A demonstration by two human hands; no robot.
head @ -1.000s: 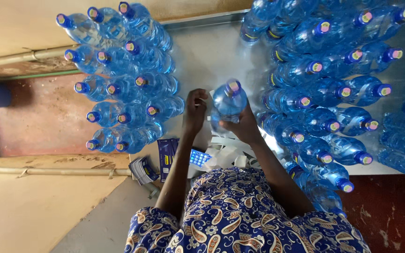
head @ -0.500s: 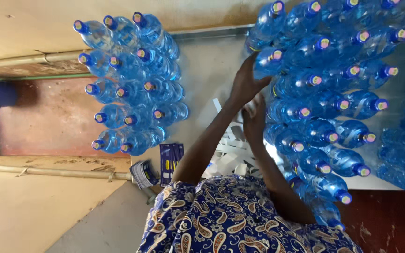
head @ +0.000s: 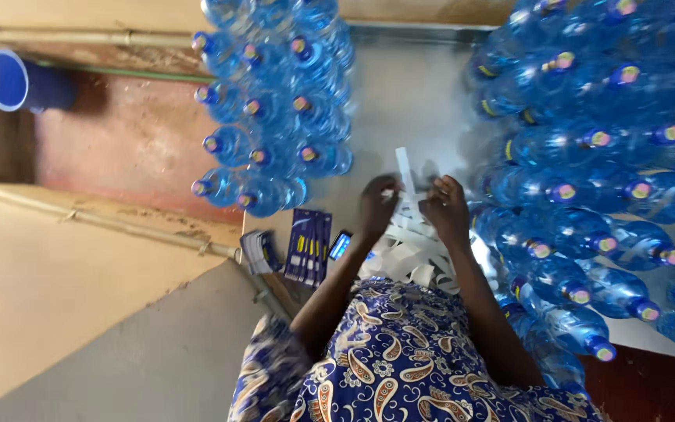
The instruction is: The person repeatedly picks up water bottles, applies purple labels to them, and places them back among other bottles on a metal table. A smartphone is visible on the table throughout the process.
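While both hands, left hand and right hand, pinch thin white paper strips between blue plastic bottle stacks, separating one strip seems underway, needing a careful peel next.

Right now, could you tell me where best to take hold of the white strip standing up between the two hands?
Probably the strip's free upper end, pinched across its flat faces from the side. It is thin and narrow, and stands clear above the left hand and right hand, while its base sinks into the heap of strips.
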